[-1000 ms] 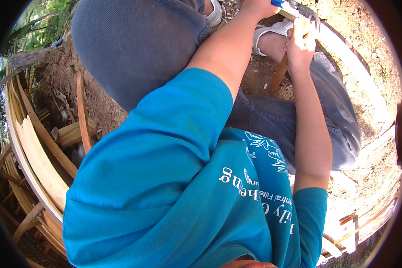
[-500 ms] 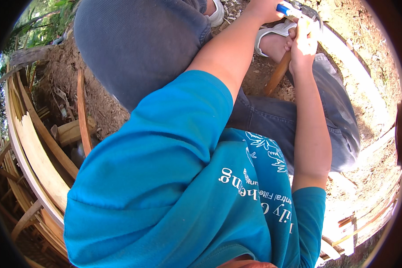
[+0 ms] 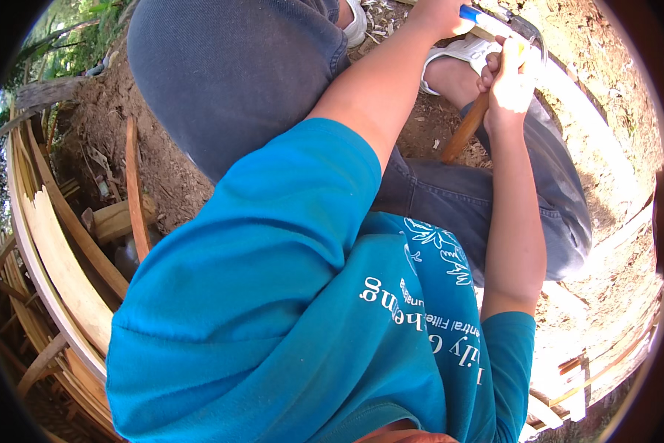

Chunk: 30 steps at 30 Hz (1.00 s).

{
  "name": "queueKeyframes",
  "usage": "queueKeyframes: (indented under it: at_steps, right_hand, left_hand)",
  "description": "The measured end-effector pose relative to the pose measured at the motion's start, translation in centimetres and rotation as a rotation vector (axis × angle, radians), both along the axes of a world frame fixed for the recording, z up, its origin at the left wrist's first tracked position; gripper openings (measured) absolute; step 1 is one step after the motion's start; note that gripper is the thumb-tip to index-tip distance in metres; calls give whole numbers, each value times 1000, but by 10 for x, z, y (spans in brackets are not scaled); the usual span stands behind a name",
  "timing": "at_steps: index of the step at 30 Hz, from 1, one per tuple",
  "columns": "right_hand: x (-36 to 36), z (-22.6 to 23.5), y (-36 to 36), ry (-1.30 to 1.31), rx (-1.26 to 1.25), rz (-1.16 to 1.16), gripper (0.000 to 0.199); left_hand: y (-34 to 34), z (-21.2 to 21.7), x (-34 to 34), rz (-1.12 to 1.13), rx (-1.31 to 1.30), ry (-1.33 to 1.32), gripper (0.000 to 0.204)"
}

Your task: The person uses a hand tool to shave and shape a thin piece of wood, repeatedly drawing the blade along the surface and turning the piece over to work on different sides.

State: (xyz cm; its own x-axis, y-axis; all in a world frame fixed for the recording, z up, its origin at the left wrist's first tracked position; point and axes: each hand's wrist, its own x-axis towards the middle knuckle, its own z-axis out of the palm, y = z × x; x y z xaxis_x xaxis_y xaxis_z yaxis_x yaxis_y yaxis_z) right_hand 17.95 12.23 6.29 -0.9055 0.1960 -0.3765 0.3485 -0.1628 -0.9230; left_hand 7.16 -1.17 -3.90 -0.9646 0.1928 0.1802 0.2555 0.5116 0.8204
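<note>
Near the top edge, my left hand (image 3: 441,18) is closed, its fingers partly cut off by the picture's edge. A pale rod with a bright blue end (image 3: 487,23) sticks out of it to the right; its exact kind is unclear. My right hand (image 3: 509,92) grips a hammer (image 3: 465,134) by its wooden handle, close to the head. The handle's free end points down and left, over my trousers. The dark metal head lies just beyond the fingers, by the rod; glare blurs whether the two touch.
My bent legs in dark trousers (image 3: 228,81) surround the work, with white shoes (image 3: 465,52) below the hands. Wood shavings lie on the dirt ground (image 3: 383,22). Long split wooden strips (image 3: 59,251) are stacked at the left, and a pale strip (image 3: 586,111) runs along the right.
My right hand and the hammer have shifted slightly right and toward me. More of the pale rod shows beside my left hand, which has barely moved.
</note>
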Motion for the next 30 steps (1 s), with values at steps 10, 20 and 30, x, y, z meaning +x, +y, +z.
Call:
queueKeyframes:
  at_steps: [10,20,30]
  right_hand:
    - [-3,-13,-9,-41,218,45,31]
    - [-6,-14,-5,-40,111,15,29]
    - [-6,-27,-6,8,279,-13,29]
  left_hand:
    - [10,-23,-7,65,-2,7,15]
    - [8,-25,-8,44,-49,83,19]
    - [0,-25,-8,88,-55,-33,13]
